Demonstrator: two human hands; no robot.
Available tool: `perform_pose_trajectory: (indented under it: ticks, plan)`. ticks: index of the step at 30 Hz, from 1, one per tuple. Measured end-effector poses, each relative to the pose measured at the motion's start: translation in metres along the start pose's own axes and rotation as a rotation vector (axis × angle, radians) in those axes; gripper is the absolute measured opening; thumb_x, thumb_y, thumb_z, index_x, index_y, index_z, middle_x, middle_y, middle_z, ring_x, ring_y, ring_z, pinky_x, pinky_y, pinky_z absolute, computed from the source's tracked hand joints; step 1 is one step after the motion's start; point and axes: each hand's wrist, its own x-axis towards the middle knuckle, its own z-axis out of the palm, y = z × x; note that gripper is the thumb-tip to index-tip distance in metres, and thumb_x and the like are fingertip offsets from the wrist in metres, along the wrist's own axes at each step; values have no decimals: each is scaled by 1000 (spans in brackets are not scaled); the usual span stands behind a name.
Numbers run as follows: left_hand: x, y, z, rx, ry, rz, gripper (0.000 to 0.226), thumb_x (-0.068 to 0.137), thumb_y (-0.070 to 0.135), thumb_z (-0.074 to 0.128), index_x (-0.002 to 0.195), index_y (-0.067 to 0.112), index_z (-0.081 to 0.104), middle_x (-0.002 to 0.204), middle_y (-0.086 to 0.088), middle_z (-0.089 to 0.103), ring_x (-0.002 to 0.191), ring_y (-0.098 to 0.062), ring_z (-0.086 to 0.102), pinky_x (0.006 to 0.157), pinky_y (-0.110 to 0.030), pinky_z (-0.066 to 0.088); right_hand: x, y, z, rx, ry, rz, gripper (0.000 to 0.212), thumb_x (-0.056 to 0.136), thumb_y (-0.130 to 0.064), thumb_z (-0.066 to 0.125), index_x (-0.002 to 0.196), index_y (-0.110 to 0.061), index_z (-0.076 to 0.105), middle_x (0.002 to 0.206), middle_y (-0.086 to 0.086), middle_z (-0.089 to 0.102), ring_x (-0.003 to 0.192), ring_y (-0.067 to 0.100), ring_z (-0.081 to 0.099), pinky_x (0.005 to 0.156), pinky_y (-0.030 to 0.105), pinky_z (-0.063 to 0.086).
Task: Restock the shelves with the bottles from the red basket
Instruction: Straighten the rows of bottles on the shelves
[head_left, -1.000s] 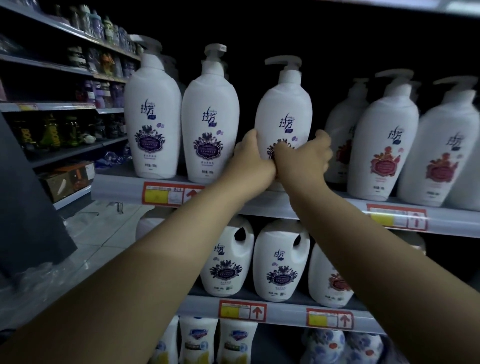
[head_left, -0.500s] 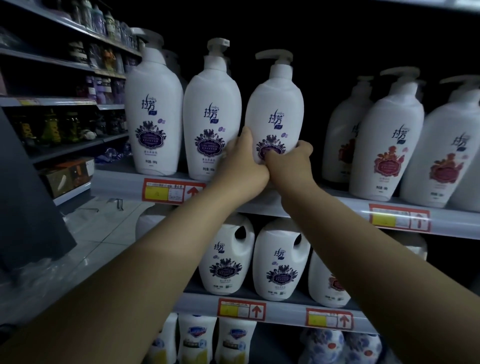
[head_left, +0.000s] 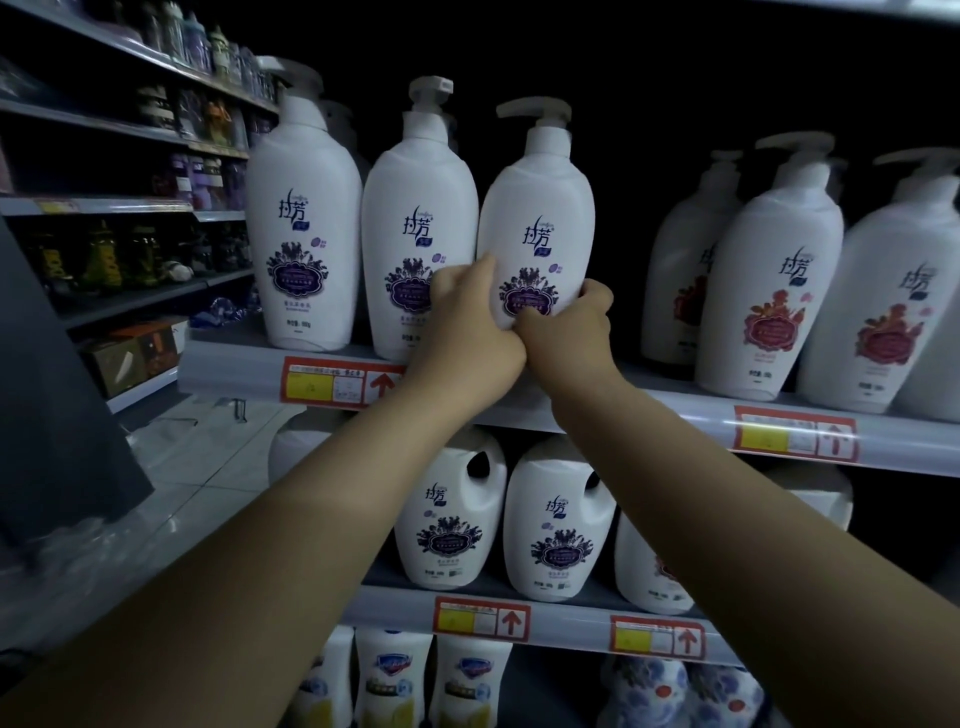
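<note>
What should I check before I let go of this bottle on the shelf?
1. Grip: left hand and right hand both hold the bottle low down: ok.
2. Base flat on the shelf: cannot tell, hands hide it.
3. Label faces front: ok.
4. Close beside the neighbouring bottle, same purple label: ok.
5. Gap to the red-label bottles on the right: ok.

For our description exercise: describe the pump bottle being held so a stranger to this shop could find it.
Start at the upper shelf of white pump bottles. Three at its left carry purple labels; the held pump bottle is the rightmost. Only it is gripped by the left hand and right hand, with a dark gap on its right.
</note>
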Motion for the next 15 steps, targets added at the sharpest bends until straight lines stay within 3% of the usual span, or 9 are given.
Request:
perform_pose_trajectory:
  ticks: [2,5,9,12,15]
  plan:
    - [0,2,-1,-43,-8,3,73,82,11,58,149,16,29,149,-7,23,137,-19,38,116,-32,30,1,1,-2,-14,-13,-13,59,82,-13,58,134,-10,30,130,15,48,110,33,56,96,46,48]
    - [0,4,-3,-65,-29,-4,72,77,18,54,147,18,35,149,-5,28,136,-17,41,115,-35,33,2,1,-3,-17,-29,-13,60,81,-14,58,134,-9,30,132,16,46,112,34,55,97,45,47]
    - [4,-2,-8,-72,-31,22,74,68,33,52,141,23,43,146,-1,41,132,-14,45,112,-39,37,-6,-5,0,-170,93,-99,66,83,-13,57,140,-8,27,141,17,29,125,35,34,107,34,30]
    - [0,-2,-22,-114,13,35,57,86,16,53,142,22,42,147,-3,40,131,-13,45,109,-36,40,-25,-11,9,-184,194,-429,60,82,-3,52,139,-8,33,134,13,34,117,28,36,100,28,29]
    - [-1,-11,-38,-141,178,55,52,88,-3,47,134,22,48,138,-4,45,119,-8,52,100,-26,46,-37,-22,24,-25,-1,-498,42,86,1,46,126,-11,46,111,3,53,100,14,53,89,25,44]
